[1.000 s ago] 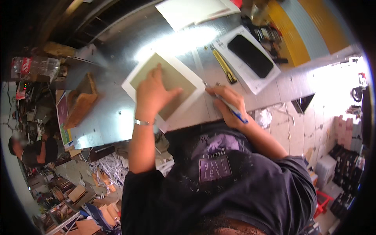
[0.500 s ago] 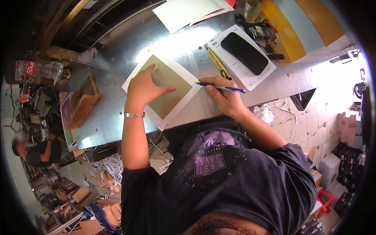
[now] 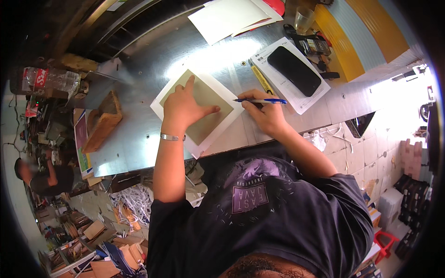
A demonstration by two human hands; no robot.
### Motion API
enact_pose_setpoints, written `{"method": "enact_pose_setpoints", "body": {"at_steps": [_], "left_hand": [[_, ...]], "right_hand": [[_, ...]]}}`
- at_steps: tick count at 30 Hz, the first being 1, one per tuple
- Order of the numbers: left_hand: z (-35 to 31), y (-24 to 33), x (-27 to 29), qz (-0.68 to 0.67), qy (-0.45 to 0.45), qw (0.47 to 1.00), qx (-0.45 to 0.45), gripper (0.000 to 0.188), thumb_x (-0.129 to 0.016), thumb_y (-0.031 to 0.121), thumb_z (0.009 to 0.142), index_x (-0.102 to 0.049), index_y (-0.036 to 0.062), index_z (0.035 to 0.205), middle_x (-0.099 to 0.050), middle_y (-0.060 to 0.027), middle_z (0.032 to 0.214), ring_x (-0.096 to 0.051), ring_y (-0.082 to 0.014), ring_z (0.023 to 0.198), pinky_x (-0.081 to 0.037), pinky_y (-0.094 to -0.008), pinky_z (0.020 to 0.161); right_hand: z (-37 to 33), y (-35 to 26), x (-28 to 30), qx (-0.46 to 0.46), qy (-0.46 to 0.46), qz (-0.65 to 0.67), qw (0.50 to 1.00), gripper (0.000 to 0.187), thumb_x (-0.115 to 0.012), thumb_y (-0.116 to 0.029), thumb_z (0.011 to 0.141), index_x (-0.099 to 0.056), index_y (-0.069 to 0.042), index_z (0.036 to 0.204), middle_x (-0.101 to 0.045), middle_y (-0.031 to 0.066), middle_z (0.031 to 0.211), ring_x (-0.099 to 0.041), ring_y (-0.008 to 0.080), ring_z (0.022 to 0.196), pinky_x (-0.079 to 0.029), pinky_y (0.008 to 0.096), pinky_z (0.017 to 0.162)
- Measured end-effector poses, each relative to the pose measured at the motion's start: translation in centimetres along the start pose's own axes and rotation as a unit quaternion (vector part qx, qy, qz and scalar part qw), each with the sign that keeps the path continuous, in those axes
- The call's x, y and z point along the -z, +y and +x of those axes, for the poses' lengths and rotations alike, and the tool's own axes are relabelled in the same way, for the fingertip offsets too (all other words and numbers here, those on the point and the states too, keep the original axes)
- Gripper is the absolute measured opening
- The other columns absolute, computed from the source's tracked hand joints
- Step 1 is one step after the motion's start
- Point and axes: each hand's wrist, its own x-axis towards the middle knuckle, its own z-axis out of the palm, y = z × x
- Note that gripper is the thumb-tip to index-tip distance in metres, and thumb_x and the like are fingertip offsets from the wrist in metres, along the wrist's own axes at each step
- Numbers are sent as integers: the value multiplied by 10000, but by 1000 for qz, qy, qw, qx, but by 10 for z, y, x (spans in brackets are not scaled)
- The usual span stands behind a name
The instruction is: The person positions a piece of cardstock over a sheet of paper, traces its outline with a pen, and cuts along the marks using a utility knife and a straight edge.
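My left hand (image 3: 183,107) lies on a grey-brown board (image 3: 211,126), its thumb and index finger spread wide and pressing on the surface. Beneath the board is a larger white sheet (image 3: 198,150), whose border shows around it. In my right hand (image 3: 266,112) is a blue and white pen (image 3: 266,100), pinched in a writing grip. The pen's tip points left, at the sheet's right-hand border; whether it touches the paper I cannot tell. Partly covered by my right hand, a yellow cutter knife (image 3: 261,79) lies just beyond it.
A black phone (image 3: 294,71) rests on printed papers (image 3: 303,105) at the right. White sheets (image 3: 232,21), a glass (image 3: 304,21) and a yellow-and-blue stack (image 3: 357,37) line the far side. A wooden block (image 3: 103,123) stands left. Another person (image 3: 48,178) is at far left.
The view has shifted a little. My left hand sits slightly nearer the board's right corner. The pen has tilted flatter, its tip now farther from me along the sheet's border.
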Motion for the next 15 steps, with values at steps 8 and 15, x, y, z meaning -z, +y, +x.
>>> {"method": "enact_pose_setpoints", "body": {"at_steps": [8,15], "left_hand": [[11,-69,10,-32,64,997,-15,1325,-1035,441,542,-414,49,1644,-605,-223,1527,-626,-348,1376,-529,-444,1112],[18,-70,-3,-36,37,999,10,1339,-1042,419,512,-423,40,1637,-620,-194,1515,-599,-351,1403,-517,-453,1130]], "right_hand": [[-1,-2,-7,41,6,37,998,215,-702,-93,1020,-746,-47,1225,-775,144,969,-722,226,834,-564,334,802],[-1,-5,2,21,-28,3,999,228,-682,-109,1028,-734,-37,1237,-769,173,1060,-751,313,968,-570,378,882]]}}
